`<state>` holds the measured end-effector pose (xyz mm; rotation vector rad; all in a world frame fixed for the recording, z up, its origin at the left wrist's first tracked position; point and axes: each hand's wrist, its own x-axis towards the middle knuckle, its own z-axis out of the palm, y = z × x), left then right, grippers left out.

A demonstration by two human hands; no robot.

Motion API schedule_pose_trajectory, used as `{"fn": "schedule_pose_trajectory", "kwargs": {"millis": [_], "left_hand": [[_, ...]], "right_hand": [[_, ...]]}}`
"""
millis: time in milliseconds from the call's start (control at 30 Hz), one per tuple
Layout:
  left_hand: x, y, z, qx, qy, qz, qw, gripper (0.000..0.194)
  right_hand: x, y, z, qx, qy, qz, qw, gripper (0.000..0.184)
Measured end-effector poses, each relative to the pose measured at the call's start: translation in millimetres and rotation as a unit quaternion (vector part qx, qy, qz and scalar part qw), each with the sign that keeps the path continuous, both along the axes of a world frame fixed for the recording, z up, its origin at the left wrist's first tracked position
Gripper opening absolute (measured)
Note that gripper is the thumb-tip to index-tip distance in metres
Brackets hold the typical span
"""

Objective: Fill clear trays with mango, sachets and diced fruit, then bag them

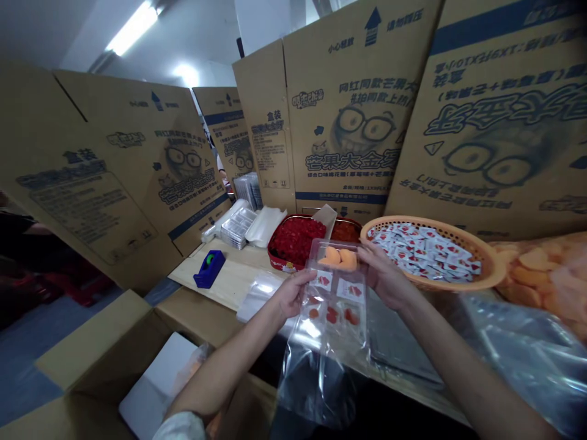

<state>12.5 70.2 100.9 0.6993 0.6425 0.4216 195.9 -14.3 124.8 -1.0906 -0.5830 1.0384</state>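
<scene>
A clear plastic compartment tray (334,292) is held up in front of me. My left hand (293,294) grips its left edge, thumb on top. My right hand (381,274) is closed around the upper right edge. Orange candies (338,256) fill the top compartment. Two small printed white sachets (351,289) lie in the middle ones, and small red pieces (332,315) in the lower ones. A clear plastic bag (314,382) hangs below the tray; whether it surrounds the tray I cannot tell.
Behind the tray stands a red tin of red pieces (300,235). An orange basket (493,278) holds sachets, beside a bag of orange candies (545,275). A blue tape dispenser (210,269) sits left. Below is an open carton (105,342); large cardboard boxes (348,128) wall the back.
</scene>
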Motion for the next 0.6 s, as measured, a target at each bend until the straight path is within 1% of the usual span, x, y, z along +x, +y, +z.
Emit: {"fn": "schedule_pose_trajectory", "kwargs": {"millis": [33, 100, 167, 233, 333, 400, 467, 533, 600], "left_hand": [[0, 1, -1.4, -0.006, -0.001, 0.000, 1.000, 0.021], [1, 3, -3.2, -0.032, -0.003, -0.004, 0.999, 0.023], [3, 4, -3.2, -0.063, -0.009, -0.010, 0.998, 0.024], [4, 4, -1.8, -0.090, -0.008, -0.018, 0.996, 0.025], [5, 3, 1.1, -0.098, -0.003, -0.020, 0.995, 0.026], [6, 1, 3.2, -0.076, -0.016, -0.016, 0.997, 0.024], [6, -1, 6.3, -0.033, -0.026, -0.007, 0.999, 0.023], [5, -4, 12.5, 0.028, -0.025, 0.012, 0.999, 0.025], [2, -6, 24.2, 0.098, -0.024, 0.046, 0.994, 0.028]], "right_hand": [[1, 1, -0.2, -0.002, -0.025, -0.006, 1.000, 0.048], [2, 2, -1.3, -0.014, -0.074, 0.016, 0.997, 0.053], [2, 0, -2.9, -0.016, -0.117, 0.044, 0.992, 0.053], [1, -3, -4.3, -0.020, -0.162, 0.056, 0.985, 0.054], [-2, -6, -5.0, -0.046, -0.249, 0.079, 0.964, 0.050], [-4, -7, -3.3, -0.047, -0.301, 0.090, 0.948, 0.045], [-7, -6, 1.2, -0.028, -0.338, 0.095, 0.936, 0.041], [-12, -7, 9.4, -0.002, -0.367, 0.098, 0.925, 0.039], [-20, -9, 20.7, 0.028, -0.386, 0.096, 0.917, 0.037]]}}
